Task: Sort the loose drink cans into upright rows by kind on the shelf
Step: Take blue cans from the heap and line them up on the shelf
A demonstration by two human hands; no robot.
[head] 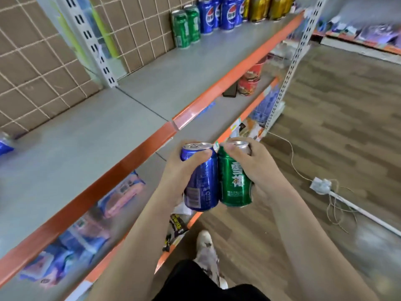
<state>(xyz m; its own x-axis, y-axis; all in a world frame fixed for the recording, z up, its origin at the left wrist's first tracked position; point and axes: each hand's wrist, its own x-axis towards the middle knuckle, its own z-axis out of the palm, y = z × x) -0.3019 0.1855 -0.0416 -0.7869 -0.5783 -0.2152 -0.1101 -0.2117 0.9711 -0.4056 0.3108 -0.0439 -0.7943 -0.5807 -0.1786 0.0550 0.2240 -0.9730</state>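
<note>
Cans come first: your left hand (184, 168) wraps the upper half of a blue can (202, 187), thumb across its front. Your right hand (253, 164) grips a green can (234, 183) from the outer side, fingers curled over its shoulder. Both cans are upright with their long axes vertical and their walls touching. They are held in the air just outside the orange front edge (138, 153) of the shelf (97, 131), not yet on it.

They are smooth, glossy cylinders with printed walls and bare silver lids with pull tabs. I judge them thin-walled and easy to dent if squeezed.

The shelf is flat, matt grey metal with a seam between two panels, and a wire grid runs along its back. It lies on your left-hand side, so the blue can is the nearer one to it.

The move turns on what stands at the far end of the shelf, well apart from both hands. A row of green cans (185, 28) is nearest, blue Pepsi cans (217, 15) stand just beyond it, and gold cans (267, 7) are at the far corner. All of them are upright. Each held can needs carrying forward along the front edge with no tilting, the green one stopping short and the blue one going a little farther.
</note>
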